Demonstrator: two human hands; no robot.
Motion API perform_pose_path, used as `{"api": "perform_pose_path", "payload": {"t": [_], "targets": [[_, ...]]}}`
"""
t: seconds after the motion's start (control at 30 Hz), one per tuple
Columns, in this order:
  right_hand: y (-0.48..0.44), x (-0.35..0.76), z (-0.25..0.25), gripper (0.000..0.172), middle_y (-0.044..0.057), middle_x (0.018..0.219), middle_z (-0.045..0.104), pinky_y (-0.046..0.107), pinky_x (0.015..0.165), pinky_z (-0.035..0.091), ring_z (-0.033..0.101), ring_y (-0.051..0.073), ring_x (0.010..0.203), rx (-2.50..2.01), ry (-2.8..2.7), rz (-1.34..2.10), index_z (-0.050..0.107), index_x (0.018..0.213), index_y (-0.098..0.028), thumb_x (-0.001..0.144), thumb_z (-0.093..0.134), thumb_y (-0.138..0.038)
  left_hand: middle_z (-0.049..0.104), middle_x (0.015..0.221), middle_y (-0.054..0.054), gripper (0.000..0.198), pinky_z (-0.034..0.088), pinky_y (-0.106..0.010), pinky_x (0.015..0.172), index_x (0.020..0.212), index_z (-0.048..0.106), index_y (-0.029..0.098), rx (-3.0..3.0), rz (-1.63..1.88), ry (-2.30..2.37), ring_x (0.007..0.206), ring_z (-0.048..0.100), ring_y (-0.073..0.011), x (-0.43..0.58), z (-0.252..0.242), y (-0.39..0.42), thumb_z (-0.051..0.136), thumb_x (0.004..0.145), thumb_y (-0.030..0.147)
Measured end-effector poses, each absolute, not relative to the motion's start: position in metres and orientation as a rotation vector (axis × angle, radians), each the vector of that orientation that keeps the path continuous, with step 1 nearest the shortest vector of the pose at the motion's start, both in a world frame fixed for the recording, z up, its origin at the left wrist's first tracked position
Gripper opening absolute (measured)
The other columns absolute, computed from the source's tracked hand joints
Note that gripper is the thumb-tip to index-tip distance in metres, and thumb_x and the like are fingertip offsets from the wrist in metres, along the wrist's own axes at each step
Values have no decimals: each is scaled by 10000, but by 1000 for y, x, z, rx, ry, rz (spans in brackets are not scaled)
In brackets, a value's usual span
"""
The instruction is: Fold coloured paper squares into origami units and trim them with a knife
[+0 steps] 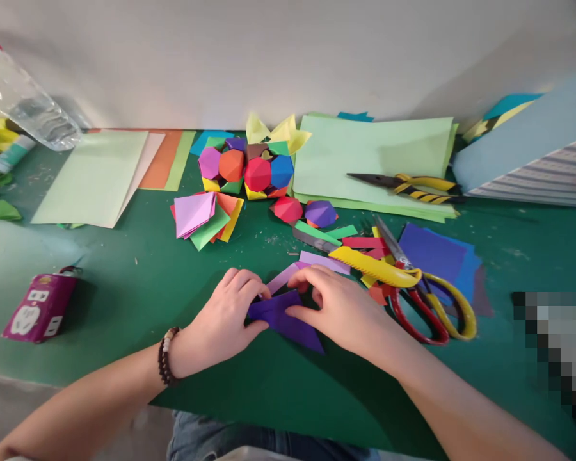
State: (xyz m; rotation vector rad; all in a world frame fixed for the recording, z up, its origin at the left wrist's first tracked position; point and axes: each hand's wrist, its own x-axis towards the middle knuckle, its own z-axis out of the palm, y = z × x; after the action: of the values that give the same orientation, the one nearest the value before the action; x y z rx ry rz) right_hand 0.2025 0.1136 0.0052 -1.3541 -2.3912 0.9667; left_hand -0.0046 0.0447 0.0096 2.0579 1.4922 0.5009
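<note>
A dark purple folded paper (288,320) lies on the green table (139,282) in front of me. My left hand (230,314) pinches its left end, fingers curled closed on it. My right hand (338,307) presses on its right part, thumb and fingers closed on the fold. A lilac paper strip (281,278) pokes out between both hands. Beyond them sit several folded paper balls (256,173) in a cluster, and two loose ones, red (288,209) and purple (320,213).
Scissors (427,301) and a yellow cutter (374,266) lie right of my right hand, pliers (406,184) on pale green sheets (365,153). Folded paper squares (204,218), blue paper (436,256), a purple box (41,307) at left, a plastic bottle (24,102) at far left.
</note>
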Motion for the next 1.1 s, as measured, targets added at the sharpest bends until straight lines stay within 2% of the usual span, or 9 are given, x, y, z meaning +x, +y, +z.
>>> {"api": "perform_pose_path", "payload": {"t": [0.1, 0.17, 0.23, 0.33, 0.47, 0.6, 0.8, 0.93, 1.1], "targets": [[118, 202, 8, 85, -43, 657, 592, 243, 486, 395, 535, 123, 552, -1288, -2253, 1385, 632, 834, -248, 769, 674, -284, 632, 968, -26, 242, 506, -343, 842, 970, 562, 192, 1910, 623, 1443, 932, 585, -186, -4, 11, 47, 635, 789, 48], [122, 202, 10, 83, -34, 669, 577, 245, 512, 405, 529, 121, 576, -1185, -2095, 1601, 626, 829, -239, 796, 636, -314, 643, 979, -32, 265, 519, -320, 811, 1030, 565, 197, 1678, 776, 1459, 908, 617, -174, -3, 15, 49, 633, 797, 90], [125, 202, 12, 139, -22, 721, 581, 251, 533, 415, 533, 124, 606, -1135, -1872, 1672, 611, 845, -232, 784, 642, -353, 656, 933, -43, 237, 536, -295, 729, 1056, 577, 182, 1359, 875, 1422, 828, 638, -165, 0, 20, 53, 642, 830, 215], [128, 202, 13, 225, -17, 763, 576, 247, 507, 402, 515, 116, 589, -1137, -1580, 1693, 586, 883, -231, 750, 661, -396, 648, 759, -36, 232, 529, -259, 615, 871, 621, 145, 972, 896, 1271, 661, 631, -135, 9, 29, 60, 622, 857, 376], [129, 203, 12, 249, -16, 768, 591, 240, 493, 405, 520, 114, 575, -1114, -1455, 1807, 620, 958, -235, 761, 644, -385, 645, 682, -15, 218, 545, -257, 614, 779, 609, 147, 787, 989, 1187, 596, 634, -119, 25, 35, 70, 646, 822, 358], [128, 204, 11, 223, 18, 898, 694, 274, 623, 505, 641, 167, 753, -1108, -1520, 1652, 689, 961, -243, 776, 650, -361, 634, 643, 3, 172, 555, -255, 572, 808, 635, 152, 754, 1050, 1130, 551, 620, -116, 37, 25, 77, 660, 790, 322], [126, 205, 8, 151, 4, 915, 758, 308, 763, 553, 696, 193, 875, -1095, -1767, 1294, 754, 907, -283, 805, 643, -281, 661, 633, -31, 309, 552, -259, 534, 786, 649, 139, 671, 1036, 1017, 537, 645, -143, 35, 9, 76, 662, 808, 446], [130, 207, 9, 154, -8, 884, 761, 262, 709, 555, 702, 157, 810, -926, -1934, 1178, 748, 899, -284, 844, 620, -218, 660, 599, -45, 293, 557, -264, 542, 702, 633, 132, 577, 1013, 935, 540, 661, -160, 30, 5, 75, 679, 785, 409], [134, 212, 11, 209, -25, 790, 745, 228, 610, 525, 677, 117, 672, -714, -2167, 968, 717, 916, -263, 857, 577, -119, 683, 629, -64, 254, 566, -257, 586, 721, 670, 120, 556, 970, 849, 566, 673, -155, 27, 1, 75, 644, 794, 362]]}}
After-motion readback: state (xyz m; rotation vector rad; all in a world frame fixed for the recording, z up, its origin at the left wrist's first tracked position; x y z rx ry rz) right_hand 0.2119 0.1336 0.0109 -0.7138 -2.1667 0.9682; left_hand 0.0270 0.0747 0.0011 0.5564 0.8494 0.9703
